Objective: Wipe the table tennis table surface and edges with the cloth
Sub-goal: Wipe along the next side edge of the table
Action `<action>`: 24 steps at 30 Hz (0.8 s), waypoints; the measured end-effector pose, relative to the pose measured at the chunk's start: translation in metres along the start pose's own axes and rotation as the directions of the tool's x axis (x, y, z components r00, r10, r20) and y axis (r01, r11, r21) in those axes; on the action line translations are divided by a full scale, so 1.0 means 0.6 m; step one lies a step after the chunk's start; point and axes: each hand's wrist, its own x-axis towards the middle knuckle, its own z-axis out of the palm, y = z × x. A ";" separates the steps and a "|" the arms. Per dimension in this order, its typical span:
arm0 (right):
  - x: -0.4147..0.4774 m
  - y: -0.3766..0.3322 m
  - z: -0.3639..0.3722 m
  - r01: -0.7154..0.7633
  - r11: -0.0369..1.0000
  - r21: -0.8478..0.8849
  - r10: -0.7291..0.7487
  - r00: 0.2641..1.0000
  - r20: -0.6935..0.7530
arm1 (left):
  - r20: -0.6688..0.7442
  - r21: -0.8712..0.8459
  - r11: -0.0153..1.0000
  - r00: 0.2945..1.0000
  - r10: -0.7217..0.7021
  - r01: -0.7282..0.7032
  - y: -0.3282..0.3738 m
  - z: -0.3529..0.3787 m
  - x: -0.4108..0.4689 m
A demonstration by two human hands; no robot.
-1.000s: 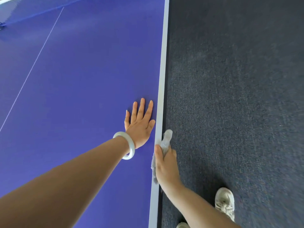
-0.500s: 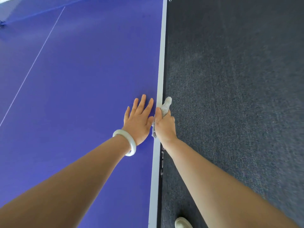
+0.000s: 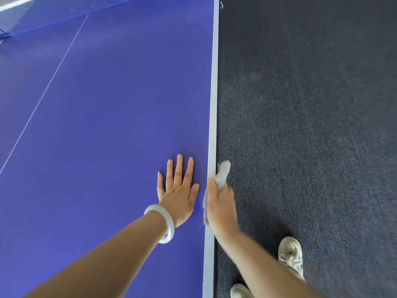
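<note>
From my feed, the blue table tennis table [image 3: 107, 125] fills the left half of the view, with a thin white centre line [image 3: 43, 95] running up towards the net [image 3: 17, 9] in the far corner. A pale edge band [image 3: 212, 104] marks the table's right side, and beyond it lies dark carpet [image 3: 311, 125], where I see two light shoes [image 3: 290, 254].

The left hand [image 3: 178, 194] lies flat on the blue top just beside the band, fingers straight and slightly spread, with a pale bracelet [image 3: 165, 224] at the wrist. The right hand [image 3: 221, 207] reaches along the table's side, slightly blurred, its thumb on the band and its fingers wrapped over the edge out of my sight.

It grips the grey cloth [image 3: 223, 173] against that edge. One end of the cloth sticks out ahead of the hand and a strip shows under the thumb on the band.
</note>
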 end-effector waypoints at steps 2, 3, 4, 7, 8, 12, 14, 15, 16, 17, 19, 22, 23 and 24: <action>-0.059 0.033 0.000 -0.058 0.998 0.019 0.058 0.998 0.032 | 0.005 -0.012 1.000 1.000 0.007 -0.007 0.001 0.001 0.001; -0.063 0.038 0.003 -0.078 0.997 0.007 0.078 0.997 0.024 | 0.002 -0.018 1.000 1.000 0.008 -0.008 0.000 0.002 0.001; -0.051 0.034 0.008 -0.090 0.996 -0.010 0.090 0.996 0.003 | -0.004 -0.019 1.000 1.000 0.006 -0.006 0.000 0.002 0.002; 0.032 -0.018 0.022 -0.076 0.991 -0.109 0.068 0.995 -0.074 | -0.007 -0.010 1.000 1.000 0.003 -0.003 -0.001 0.002 0.005; 0.063 -0.042 0.021 -0.078 0.987 -0.140 0.068 0.995 -0.078 | -0.009 -0.007 1.000 1.000 0.001 -0.001 0.000 0.002 0.006; 0.119 -0.090 0.007 -0.093 0.980 -0.177 0.087 0.995 -0.040 | -0.020 0.013 1.000 1.000 0.003 -0.003 -0.001 0.005 0.008; 0.078 -0.061 0.007 -0.049 0.992 -0.117 0.042 0.997 -0.064 | -0.023 0.006 1.000 1.000 -0.001 0.002 -0.001 0.007 0.008; 0.042 -0.039 0.008 -0.045 0.996 -0.083 0.039 0.996 -0.074 | -0.028 0.004 1.000 1.000 -0.004 0.004 -0.001 0.008 0.010; 0.003 -0.016 0.007 -0.065 0.997 -0.041 0.062 0.996 -0.069 | -0.030 0.002 1.000 1.000 -0.007 0.007 -0.001 0.008 0.010; -0.032 0.005 0.005 -0.105 0.994 0.015 0.106 0.994 -0.032 | -0.029 0.002 1.000 1.000 -0.008 0.008 0.000 0.009 0.011; -0.069 0.026 0.003 -0.122 0.992 0.030 0.120 0.992 0.038 | -0.028 0.007 1.000 1.000 -0.003 0.003 0.000 0.011 0.011; -0.035 0.023 0.004 0.011 0.974 -0.227 -0.024 0.998 -0.053 | -0.031 0.008 1.000 1.000 0.001 -0.001 -0.002 0.013 0.013; -0.012 0.007 0.006 0.045 0.965 -0.260 -0.063 0.996 -0.062 | -0.035 0.007 1.000 0.999 0.003 -0.003 -0.002 0.013 0.014; 0.006 -0.012 0.009 0.049 0.966 -0.254 -0.065 0.996 -0.054 | -0.039 0.006 1.000 0.999 0.004 -0.004 -0.004 0.015 0.015</action>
